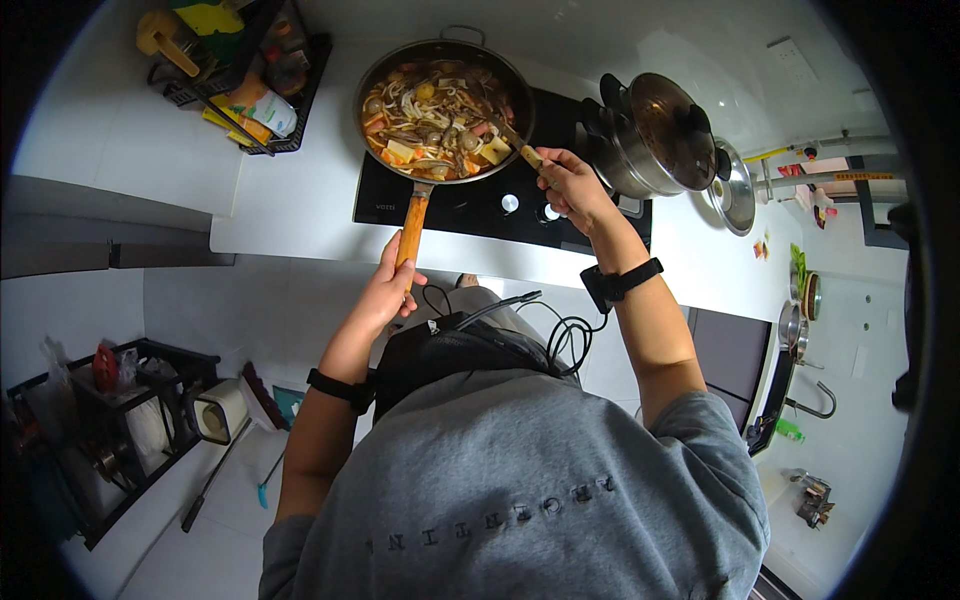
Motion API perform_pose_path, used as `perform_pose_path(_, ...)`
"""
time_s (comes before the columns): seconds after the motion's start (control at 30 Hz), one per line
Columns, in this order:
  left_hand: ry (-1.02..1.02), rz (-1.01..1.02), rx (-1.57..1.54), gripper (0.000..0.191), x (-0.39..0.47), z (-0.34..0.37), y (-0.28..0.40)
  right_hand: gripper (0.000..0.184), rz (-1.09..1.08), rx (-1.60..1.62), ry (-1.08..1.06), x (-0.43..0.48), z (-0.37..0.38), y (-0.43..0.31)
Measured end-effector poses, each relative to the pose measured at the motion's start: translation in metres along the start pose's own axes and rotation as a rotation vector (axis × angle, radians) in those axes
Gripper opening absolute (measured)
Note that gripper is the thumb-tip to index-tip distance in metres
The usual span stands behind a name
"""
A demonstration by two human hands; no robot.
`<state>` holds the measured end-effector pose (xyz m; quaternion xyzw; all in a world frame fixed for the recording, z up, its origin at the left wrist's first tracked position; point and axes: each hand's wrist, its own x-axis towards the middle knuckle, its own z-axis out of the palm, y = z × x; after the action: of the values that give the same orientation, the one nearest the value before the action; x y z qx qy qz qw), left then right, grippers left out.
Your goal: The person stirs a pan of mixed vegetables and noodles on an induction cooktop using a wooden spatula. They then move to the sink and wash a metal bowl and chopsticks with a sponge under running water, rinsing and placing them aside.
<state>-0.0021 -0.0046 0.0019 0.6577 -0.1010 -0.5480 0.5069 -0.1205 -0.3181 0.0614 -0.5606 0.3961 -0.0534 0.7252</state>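
Observation:
My left hand (394, 281) grips the wooden handle (414, 225) of a deep frying pan (531, 105) on the left part of the black gas hob (457, 201). In the pan lies a stew (427, 124) of pale noodles or thin mushrooms, tofu slices, small eggs and pinkish sausage pieces in reddish broth. My right hand (574, 187) is closed around the light handle of a cooking utensil (531, 156). Its metal shaft slants over the pan's right rim into the food, which hides its head.
A lidded steel steamer pot (637, 150) stands right of the pan, with a steel lid (731, 187) beside it. A black rack (307, 112) of bottles and packets is at the left. Along the right counter sits a sink (776, 390). Black cables (574, 334) hang at my waist.

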Motion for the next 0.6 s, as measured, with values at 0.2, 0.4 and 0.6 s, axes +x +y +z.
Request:
perform_pose_path(0.2,0.001,-0.005,0.013,0.057,0.000,0.000,0.001,0.027,-0.052,-0.106,0.004,-0.017,0.006,0.007)
perform_pose_path(0.4,-0.005,-0.010,0.014,0.057,0.000,0.000,0.002,0.028,-0.422,-0.627,0.049,-0.029,0.023,0.012)
perform_pose_path(0.6,-0.008,-0.003,0.016,0.057,0.000,0.000,0.003,0.032,-0.800,-1.088,0.167,-0.047,0.033,0.002)
